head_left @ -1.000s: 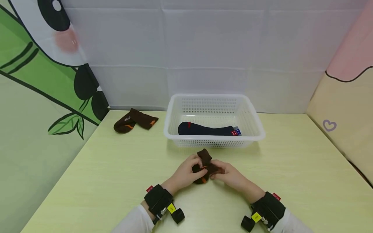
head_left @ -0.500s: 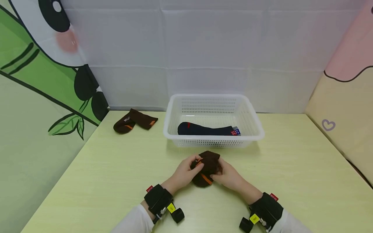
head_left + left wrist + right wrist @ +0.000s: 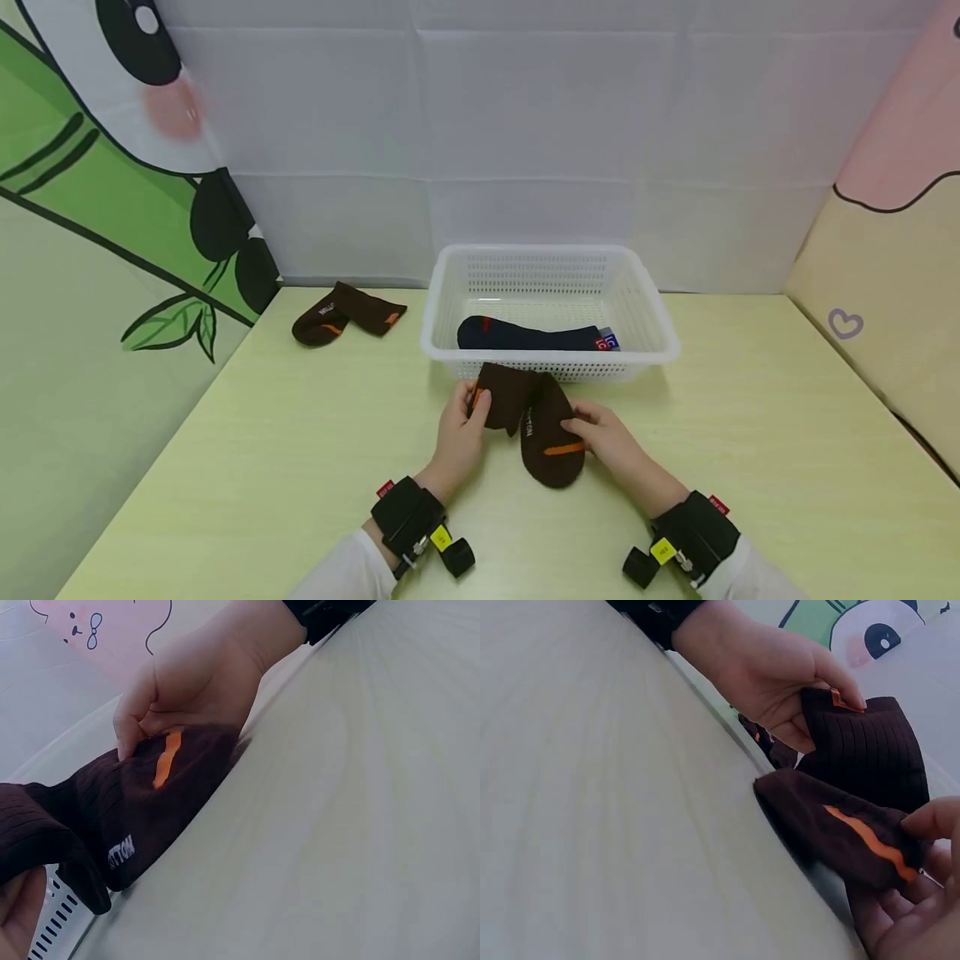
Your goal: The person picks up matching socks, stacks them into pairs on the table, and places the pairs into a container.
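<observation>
Head view first: both hands are on a brown sock [image 3: 536, 421] that lies on the pale green worktop [image 3: 750, 433], just in front of a white basket [image 3: 660, 333]. Left hand [image 3: 461, 437] pinches the ribbed cuff end, thumb on top; right hand [image 3: 611, 442] pinches the toe end beside the orange stripe. Inside the basket lies a dark navy sock [image 3: 532, 335]. Well off to the left, near the wall, a second brown sock [image 3: 347, 311] lies alone.

Left wrist view now: the right hand [image 3: 195, 675] curls its grip round the sock [image 3: 142, 802] at the orange mark, white lettering showing lower down, and the fabric rests on the worktop [image 3: 337, 825].

Right wrist view: the left hand [image 3: 772, 671] nips the ribbed cuff between thumb and fingers, the sock [image 3: 855, 780] bent in the middle, and the right hand's fingers [image 3: 930, 821] close on the striped end.
</observation>
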